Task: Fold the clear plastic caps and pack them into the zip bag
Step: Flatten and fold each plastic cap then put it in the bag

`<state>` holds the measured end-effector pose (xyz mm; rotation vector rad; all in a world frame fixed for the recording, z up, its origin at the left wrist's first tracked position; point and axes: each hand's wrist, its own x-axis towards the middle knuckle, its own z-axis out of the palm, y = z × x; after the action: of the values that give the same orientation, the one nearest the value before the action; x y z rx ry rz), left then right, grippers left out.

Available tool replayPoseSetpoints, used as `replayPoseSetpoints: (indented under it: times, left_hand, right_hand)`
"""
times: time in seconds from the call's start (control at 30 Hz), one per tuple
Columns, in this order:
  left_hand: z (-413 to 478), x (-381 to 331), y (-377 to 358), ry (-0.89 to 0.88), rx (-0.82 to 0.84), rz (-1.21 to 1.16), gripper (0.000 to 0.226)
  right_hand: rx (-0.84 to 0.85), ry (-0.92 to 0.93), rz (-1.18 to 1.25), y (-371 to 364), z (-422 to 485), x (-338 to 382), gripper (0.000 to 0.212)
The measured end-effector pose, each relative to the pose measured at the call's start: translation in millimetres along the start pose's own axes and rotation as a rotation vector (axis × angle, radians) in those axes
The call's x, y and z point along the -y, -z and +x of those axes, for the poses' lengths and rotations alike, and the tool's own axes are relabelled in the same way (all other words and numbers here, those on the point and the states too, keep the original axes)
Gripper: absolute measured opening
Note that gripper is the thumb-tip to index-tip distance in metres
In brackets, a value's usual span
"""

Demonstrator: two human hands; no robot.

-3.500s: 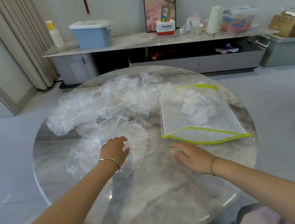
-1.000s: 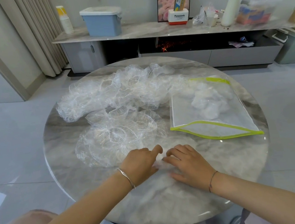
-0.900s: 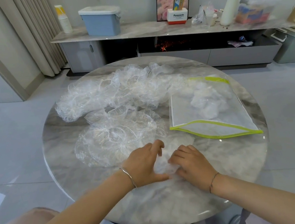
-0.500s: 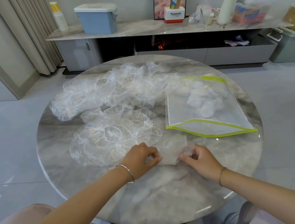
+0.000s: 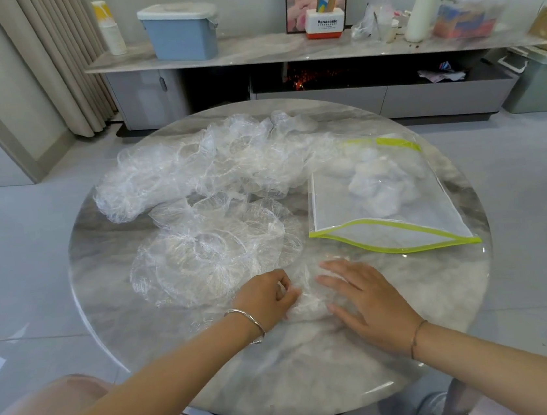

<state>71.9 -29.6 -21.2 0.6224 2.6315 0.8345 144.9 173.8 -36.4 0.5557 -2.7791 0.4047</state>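
We have one clear plastic cap [image 5: 309,293] partly folded on the near part of the round marble worktop [image 5: 284,376], between our two hands. Our left hand [image 5: 268,296] has its fingers curled in, pinching the cap's left edge. Our right hand [image 5: 368,302] lies flat with straight fingers, pressing down the cap's right side and gripping nothing.

The zip bag [image 5: 384,208] lies just beyond the right hand. Its yellow-green mouth bows open toward us, and a clump of packed caps [image 5: 378,181] sits deep inside. A few flattened caps [image 5: 209,252] lie beside the left hand, and a loose heap of caps [image 5: 209,166] stretches across the far side.

We judge this film to be almost weightless, limp and slick on the polished stone, with a gathered rim that wants to spring open. A fold should hold only under pressure, so we would keep a flat palm on it, pinch through all the layers at the bunched rim, and lift it as one bundle. The bag's mouth looks floppy, so it may need a hand to hold it open.
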Motion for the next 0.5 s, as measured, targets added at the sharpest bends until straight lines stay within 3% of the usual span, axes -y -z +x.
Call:
replayPoseSetpoints:
  times: [0.07,0.13,0.23,0.33,0.4,0.5]
  left_hand:
    - [-4.1,-2.4,-0.6,-0.07,-0.127,0.171,0.032]
    - [-7.4,-4.1,-4.1,-0.282,-0.212,0.3,0.053]
    - [-10.9,-3.0,-14.6,-0.522,-0.082,0.388,0.068]
    - [-19.6,1.1,-26.4,-0.456,0.169,0.469,0.083]
    - [-20.0,3.6,-29.6,-0.436,0.221,0.522,0.088]
    - [-15.7,6.4,-30.6,-0.429,0.236,0.545,0.089]
  right_hand:
    - [0.117,-0.015,-0.027,-6.3,-8.1,-3.2,0.049]
    - [0.233,-0.05,-0.028,-12.5,-16.6,-8.6,0.058]
    - [0.325,-0.059,-0.003,-19.1,-23.8,-20.0,0.067]
    - [0.34,-0.043,0.006,-20.0,-25.5,-21.0,0.07]
    - [0.347,-0.049,0.022,-20.3,-25.7,-20.8,0.072]
    - [0.222,-0.062,-0.025,-17.3,-23.3,-19.6,0.069]
